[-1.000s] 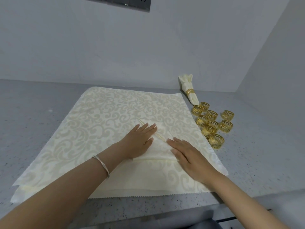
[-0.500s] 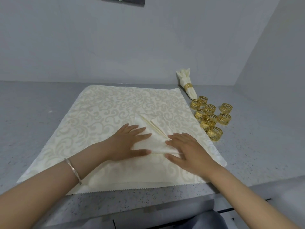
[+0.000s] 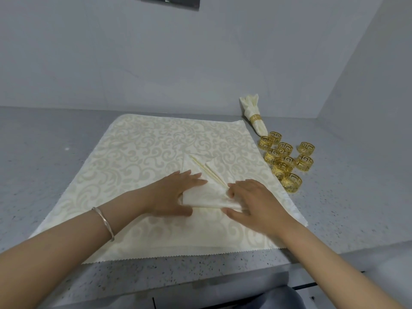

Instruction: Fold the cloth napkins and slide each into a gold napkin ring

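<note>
Left hand (image 3: 176,192) lies flat, pressing the napkin (image 3: 200,197) mid-frame on the cloth (image 3: 138,152). Right hand (image 3: 256,204) pinches its right end, thumb underneath. The pleats run from upper left to lower right, straight into that hand. Loose rings (image 3: 287,161) sit empty on the bench (image 3: 345,197), right of centre and nearer the right hand. One ringed napkin (image 3: 254,110) lies just above them.

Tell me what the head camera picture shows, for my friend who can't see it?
A person's left hand presses a half-folded cream napkin while the right hand pinches its edge, on a patterned cloth spread over a grey counter. To the right lie loose gold rings and one finished napkin in a ring.
</note>
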The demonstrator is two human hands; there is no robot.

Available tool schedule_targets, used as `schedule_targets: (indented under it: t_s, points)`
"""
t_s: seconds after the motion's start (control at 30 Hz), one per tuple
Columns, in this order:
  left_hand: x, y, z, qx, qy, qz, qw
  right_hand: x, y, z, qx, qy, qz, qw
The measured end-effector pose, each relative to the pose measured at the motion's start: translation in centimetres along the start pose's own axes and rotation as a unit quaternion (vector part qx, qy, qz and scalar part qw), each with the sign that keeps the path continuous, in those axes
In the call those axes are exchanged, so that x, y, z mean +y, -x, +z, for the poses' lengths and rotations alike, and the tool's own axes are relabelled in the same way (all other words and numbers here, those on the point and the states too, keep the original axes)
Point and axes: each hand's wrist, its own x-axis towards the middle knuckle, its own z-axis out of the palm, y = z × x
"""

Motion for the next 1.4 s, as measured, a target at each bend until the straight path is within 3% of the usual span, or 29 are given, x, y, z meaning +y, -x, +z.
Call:
schedule_targets:
  t_s: [0.23, 0.37, 0.5, 0.77, 0.97, 1.1, 1.23, 1.4]
  points:
    - [-0.1, -0.2, -0.4, 0.083, 0.042, 0.009, 0.996, 0.2, -0.1, 0.2, -0.009, -0.03, 0.036, 0.999]
    - [-1.0, -0.6, -0.8, 0.181, 0.171, -0.026, 0.968, 0.2, -0.5, 0.2, 0.014, -0.07, 0.092, 0.993]
    - [-1.8, -2.5, -0.6, 0.186, 0.212, -0.085, 0.955, 0.1, -1.2, 0.0, 0.019, -0.111, 0.146, 0.983]
    - [-2.1, -4.3, -0.2, 0.208, 0.165, -0.089, 0.96, -0.1, -2.3, 0.3, 0.023, -0.108, 0.178, 0.978]
    - [-1.8, -5.2, 0.4, 0.253, 0.106, -0.091, 0.957, 0.3, -2.4, 0.9, -0.027, -0.045, 0.083, 0.995]
    - [-1.8, -5.4, 0.8, 0.297, 0.087, -0.086, 0.947, 0.6, -2.5, 1.1, -0.057, -0.047, 0.07, 0.995]
    - [-1.5, -5.2, 0.8, 0.238, -0.013, 0.019, 0.971, 0.2, -2.4, 0.9, -0.085, -0.071, 0.067, 0.992]
    - [-2.2, -4.9, 1.1, 0.132, -0.023, 0.014, 0.991, -0.3, -2.2, 0.6, -0.073, -0.051, 0.038, 0.995]
